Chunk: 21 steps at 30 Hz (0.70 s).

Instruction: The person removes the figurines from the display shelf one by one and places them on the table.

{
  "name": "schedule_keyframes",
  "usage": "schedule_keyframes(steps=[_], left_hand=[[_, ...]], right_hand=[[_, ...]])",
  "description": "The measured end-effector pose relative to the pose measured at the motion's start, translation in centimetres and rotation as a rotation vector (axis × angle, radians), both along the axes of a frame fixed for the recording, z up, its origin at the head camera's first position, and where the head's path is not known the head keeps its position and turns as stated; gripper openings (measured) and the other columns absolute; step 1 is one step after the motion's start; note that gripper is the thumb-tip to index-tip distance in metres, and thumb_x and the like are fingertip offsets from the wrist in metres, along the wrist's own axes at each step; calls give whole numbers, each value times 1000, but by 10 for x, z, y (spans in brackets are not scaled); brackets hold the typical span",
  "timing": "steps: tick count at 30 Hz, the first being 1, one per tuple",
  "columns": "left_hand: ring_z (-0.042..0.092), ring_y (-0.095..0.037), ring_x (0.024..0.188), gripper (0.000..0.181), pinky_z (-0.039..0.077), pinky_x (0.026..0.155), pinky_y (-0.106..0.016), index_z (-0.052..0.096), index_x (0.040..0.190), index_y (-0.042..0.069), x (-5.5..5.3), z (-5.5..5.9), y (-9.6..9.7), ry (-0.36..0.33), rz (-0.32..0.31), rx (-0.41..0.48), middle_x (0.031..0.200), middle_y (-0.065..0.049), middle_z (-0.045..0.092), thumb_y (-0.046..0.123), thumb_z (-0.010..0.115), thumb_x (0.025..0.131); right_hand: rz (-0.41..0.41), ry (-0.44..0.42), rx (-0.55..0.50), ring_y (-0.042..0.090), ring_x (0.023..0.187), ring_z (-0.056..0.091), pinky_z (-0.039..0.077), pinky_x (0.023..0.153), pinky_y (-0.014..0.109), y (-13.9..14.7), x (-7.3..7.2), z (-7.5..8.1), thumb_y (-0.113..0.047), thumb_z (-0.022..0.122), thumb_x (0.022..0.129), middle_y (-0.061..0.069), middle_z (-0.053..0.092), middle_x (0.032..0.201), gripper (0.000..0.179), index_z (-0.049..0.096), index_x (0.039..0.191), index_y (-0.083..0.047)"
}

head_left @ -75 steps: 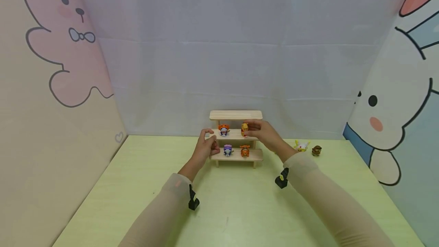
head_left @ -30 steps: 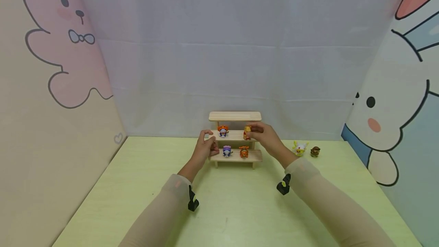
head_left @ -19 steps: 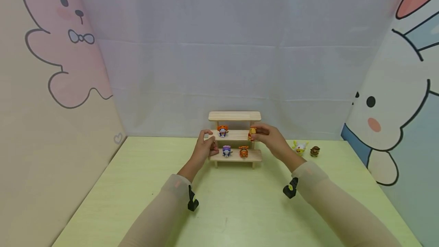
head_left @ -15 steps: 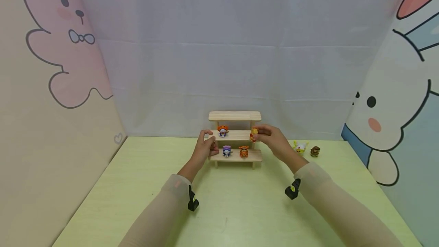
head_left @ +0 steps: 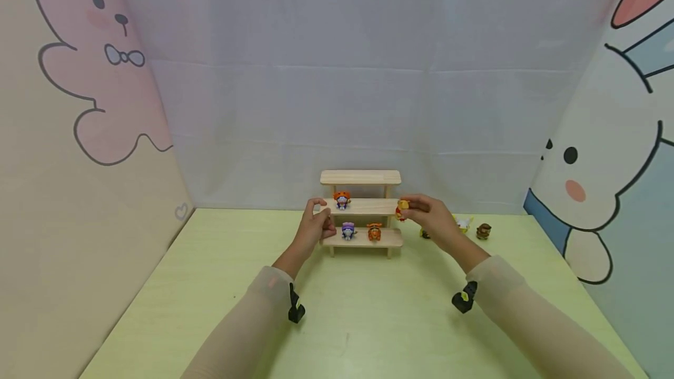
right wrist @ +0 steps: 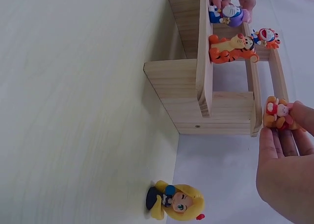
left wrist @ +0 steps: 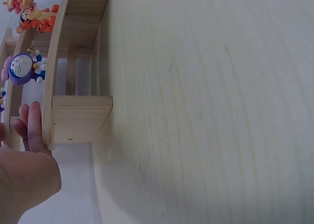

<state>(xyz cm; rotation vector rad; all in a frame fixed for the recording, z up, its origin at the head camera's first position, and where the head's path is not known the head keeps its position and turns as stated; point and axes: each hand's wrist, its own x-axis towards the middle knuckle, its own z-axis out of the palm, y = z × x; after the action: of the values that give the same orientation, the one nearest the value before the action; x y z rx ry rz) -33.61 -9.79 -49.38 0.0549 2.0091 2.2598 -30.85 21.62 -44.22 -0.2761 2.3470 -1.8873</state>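
Observation:
My right hand (head_left: 429, 214) pinches a yellow-and-red bear figurine (head_left: 402, 210) between thumb and fingers, just off the right end of the middle board. A small pink figure shows on the front of this figurine (right wrist: 278, 110) in the right wrist view. My left hand (head_left: 314, 226) grips the left end of the three-step wooden display shelf (head_left: 360, 178), its fingers (left wrist: 34, 121) lying at the lower board. A figurine with an orange hood (head_left: 342, 200) stands on the middle board. Below it, a purple-hooded cat figurine (head_left: 348, 231) and an orange tiger figurine (head_left: 374, 231) share the lower board.
On the table (head_left: 337, 320), right of the shelf, stand a brown figurine (head_left: 483, 231) and a white-and-yellow one (head_left: 463, 224), partly behind my right wrist. A yellow-haired doll figurine (right wrist: 179, 202) stands near the shelf's right side. A pale curtain (head_left: 337, 75) hangs behind.
My right hand has carried the bear figurine rightward along the middle board and past its right end. The left hand keeps its place on the shelf.

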Motion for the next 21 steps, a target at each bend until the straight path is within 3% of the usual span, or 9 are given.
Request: schedule_keyframes(steps=[9,18,21], left_hand=[[62,-16,65,22,60,65,-28,42,130,15,0,0,1,-7,8,0,75,-6,57,17,50,110],[62,-16,66,23,60,67,-30,41,131,16,-1,0,1,-11,2,12,76,-6,57,18,50,110],[62,-16,66,23,60,67,-29,41,130,16,-1,-1,1,-13,6,10,75,-6,57,18,50,110]], right_hand=[[-1,-19,-5,10,111,64,52,94,19,18,6,-4,-21,65,104,23,57,141,54,48,149,2],[-8,-8,22,6,106,66,54,101,38,33,12,-16,-18,64,104,26,57,138,54,46,148,6],[-7,-9,21,5,106,65,53,103,39,38,13,-20,-17,64,104,26,57,138,54,45,148,8]])
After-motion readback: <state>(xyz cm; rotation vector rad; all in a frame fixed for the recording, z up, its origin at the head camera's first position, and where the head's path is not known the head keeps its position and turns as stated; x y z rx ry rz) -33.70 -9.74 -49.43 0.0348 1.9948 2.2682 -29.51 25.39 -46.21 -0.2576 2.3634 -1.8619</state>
